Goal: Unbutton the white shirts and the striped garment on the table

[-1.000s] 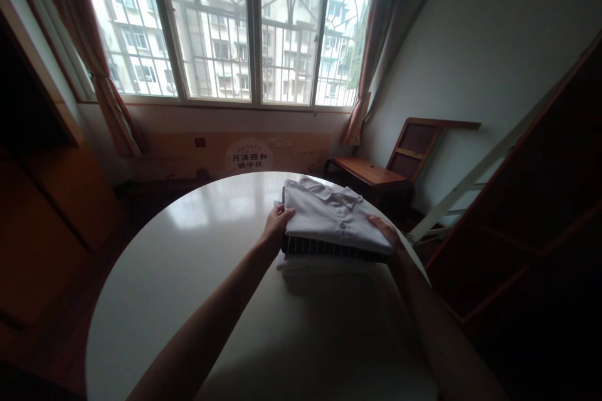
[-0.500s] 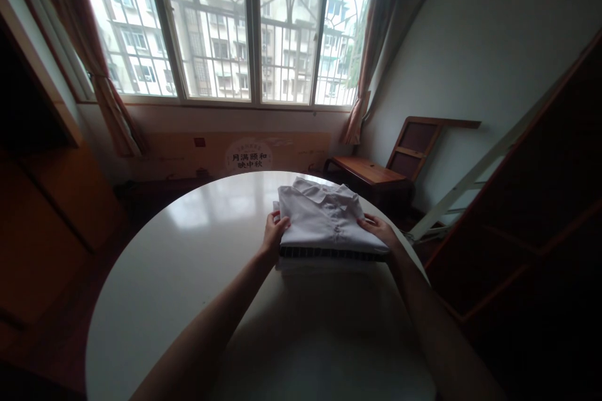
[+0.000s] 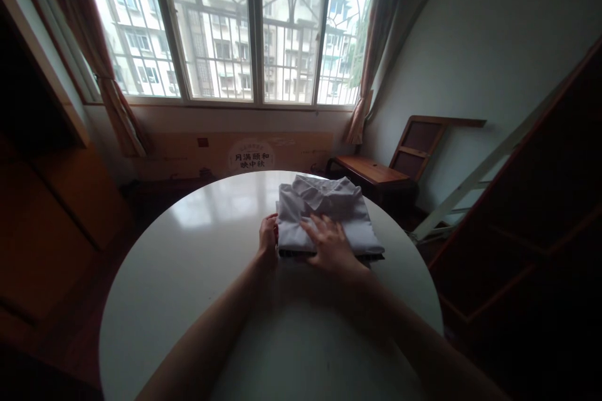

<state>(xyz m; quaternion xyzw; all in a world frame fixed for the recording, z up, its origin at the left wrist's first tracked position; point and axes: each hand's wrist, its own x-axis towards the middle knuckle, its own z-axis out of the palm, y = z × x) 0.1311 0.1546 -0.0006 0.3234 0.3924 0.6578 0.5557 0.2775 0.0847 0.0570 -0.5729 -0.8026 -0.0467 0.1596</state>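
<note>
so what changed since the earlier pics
The right hand has let go of the shirt's right edge and moved left over its front, fingers spread. The left hand has shifted slightly left and nearer, beside the shirt's left edge. Less striped cloth shows underneath. The table and bench stayed put.

Comprises one round table (image 3: 188,288), carrying one white folded shirt (image 3: 361,220) uppermost toward the far right edge. Includes one left hand (image 3: 268,235) and one right hand (image 3: 329,244). Beyond the far edge, includes four window panes (image 3: 219,44), two curtains (image 3: 121,114) and one printed panel (image 3: 202,161).
</note>
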